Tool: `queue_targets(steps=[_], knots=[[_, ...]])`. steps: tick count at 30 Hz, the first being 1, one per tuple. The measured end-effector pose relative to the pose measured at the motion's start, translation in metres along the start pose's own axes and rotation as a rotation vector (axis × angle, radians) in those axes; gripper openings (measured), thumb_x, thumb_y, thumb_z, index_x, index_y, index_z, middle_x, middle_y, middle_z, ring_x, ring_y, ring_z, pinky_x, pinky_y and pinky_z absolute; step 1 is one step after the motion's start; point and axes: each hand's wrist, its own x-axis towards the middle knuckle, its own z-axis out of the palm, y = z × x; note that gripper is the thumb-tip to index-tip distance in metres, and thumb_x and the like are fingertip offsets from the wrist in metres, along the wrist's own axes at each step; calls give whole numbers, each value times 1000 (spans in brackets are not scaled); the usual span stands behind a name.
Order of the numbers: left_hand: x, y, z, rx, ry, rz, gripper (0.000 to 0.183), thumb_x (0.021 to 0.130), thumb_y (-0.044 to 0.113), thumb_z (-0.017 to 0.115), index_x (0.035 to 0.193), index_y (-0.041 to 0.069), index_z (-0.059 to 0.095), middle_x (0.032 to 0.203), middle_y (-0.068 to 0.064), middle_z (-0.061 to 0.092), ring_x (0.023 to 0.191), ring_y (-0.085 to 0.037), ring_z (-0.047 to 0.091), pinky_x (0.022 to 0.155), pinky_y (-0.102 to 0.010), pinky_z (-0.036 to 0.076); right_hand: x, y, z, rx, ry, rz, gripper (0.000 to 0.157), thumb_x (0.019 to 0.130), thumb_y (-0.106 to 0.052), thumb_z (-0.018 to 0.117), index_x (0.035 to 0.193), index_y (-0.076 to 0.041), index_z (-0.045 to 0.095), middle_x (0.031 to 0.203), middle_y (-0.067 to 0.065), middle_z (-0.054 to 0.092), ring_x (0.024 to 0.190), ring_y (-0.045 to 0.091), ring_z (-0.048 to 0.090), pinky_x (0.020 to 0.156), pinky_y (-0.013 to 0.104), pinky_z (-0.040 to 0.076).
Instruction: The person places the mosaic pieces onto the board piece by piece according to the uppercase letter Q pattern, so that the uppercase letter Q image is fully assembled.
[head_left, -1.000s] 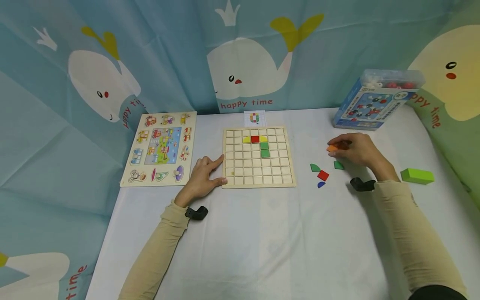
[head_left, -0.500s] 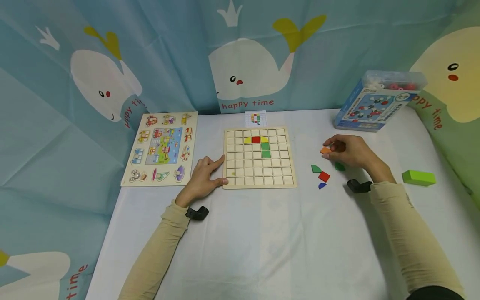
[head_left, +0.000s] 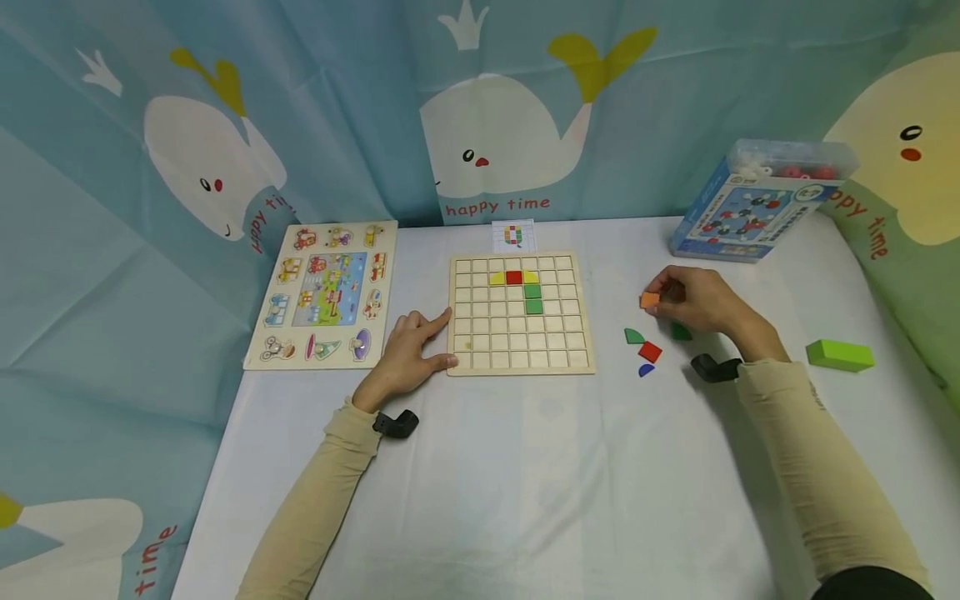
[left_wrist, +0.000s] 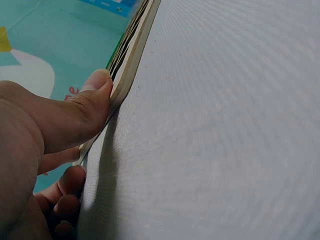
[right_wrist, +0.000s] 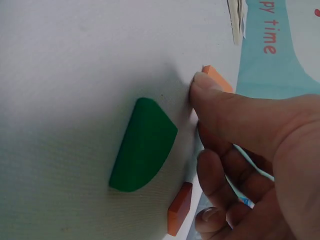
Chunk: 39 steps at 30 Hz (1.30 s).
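Head view has the orange tile (head_left: pixel 648 300) right of the grid board (head_left: pixel 519 337), well apart from it, at the fingertips of the right hand (head_left: pixel 701 300). Grip there is a thumb-and-finger pinch on the tile's right side, so that side is covered; I can't tell whether the tile touches the tablecloth (head_left: pixel 517 483). What shows looks near square, so I get no clear long axis; free edge points left, toward the board. Right wrist gives me only a sliver of it past the thumb. Lower in that view a reddish-orange piece (right_wrist: pixel 180 209) sits by the curled fingers; can't match it to anything in the head view. Green quarter piece (right_wrist: pixel 142 147) lies flat there, its head-view counterpart partly under the hand. Left hand (head_left: pixel 406 354) pinches nothing: thumb and index spread, tips against the board's left edge, other fingers loosely bent. Left wrist sees the board edge-on, so its cells are unreadable. Board sits roughly square to the table, slightly wider left-right in head view. Pattern card (head_left: pixel 513 237) just behind it is too small to read. Both sleeves (head_left: pixel 821 467) run off the bottom.
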Motion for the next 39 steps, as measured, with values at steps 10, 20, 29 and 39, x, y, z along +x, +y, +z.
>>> queue_targets(steps=[10, 20, 29, 39], knots=[[0, 0, 0, 1, -3, 0, 84, 92, 31, 84, 163, 15, 42, 103, -8, 46, 95, -23, 35, 84, -35, 30, 0, 0, 1, -14, 69, -76, 34, 96, -9, 76, 129, -7, 69, 95, 14, 71, 81, 25, 61, 70, 35, 47], [1, 0, -2, -1, -2, 13, 83, 92, 30, 84, 162, 12, 43, 102, -8, 46, 95, -24, 35, 84, -35, 30, 5, -14, 7, 95, 127, -54, 26, 93, -10, 81, 119, -7, 79, 90, 12, 71, 76, 21, 57, 63, 27, 45], [0, 1, -2, -14, -8, 12, 83, 93, 29, 83, 162, 12, 42, 102, -9, 46, 95, -24, 35, 85, -35, 30, 19, -36, 18, 225, 154, -85, 30, 95, -11, 81, 126, -9, 78, 101, 19, 78, 76, 1, 65, 64, 20, 49], [1, -1, -1, -7, -10, 13, 84, 92, 31, 84, 163, 13, 42, 102, -8, 46, 95, -23, 35, 85, -35, 31, 39, -66, 37, 320, 106, -109, 34, 97, -16, 80, 130, -9, 76, 106, 19, 78, 85, 10, 71, 69, 20, 49]])
